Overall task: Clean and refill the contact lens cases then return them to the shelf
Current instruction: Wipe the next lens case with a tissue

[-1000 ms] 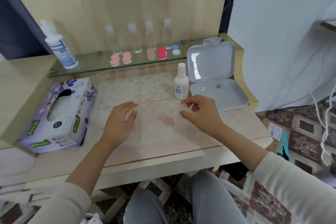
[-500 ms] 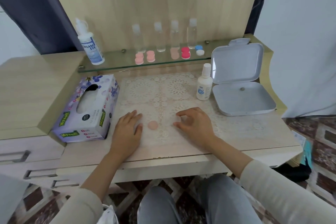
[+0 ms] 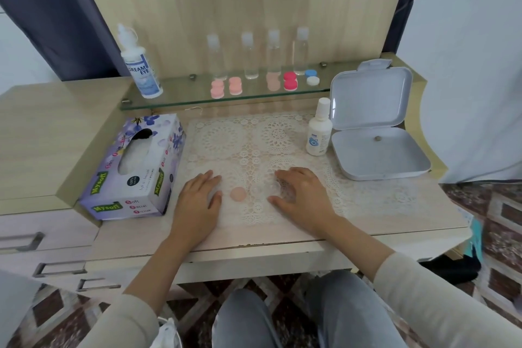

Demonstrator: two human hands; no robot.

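Pink cap (image 3: 238, 194) on desk (image 3: 381, 215); left hand (image 3: 197, 202) flat beside it, empty; right hand (image 3: 303, 196) on cap's other side, fingers loosely spread, possibly over a clear case (image 3: 276, 187); coloured cases (image 3: 290, 81) on shelf (image 3: 175, 93) behind cap.

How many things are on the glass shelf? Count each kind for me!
Lens cases: 5
Small clear bottles: 4
Big Dream Eye bottle: 1
Total: 10
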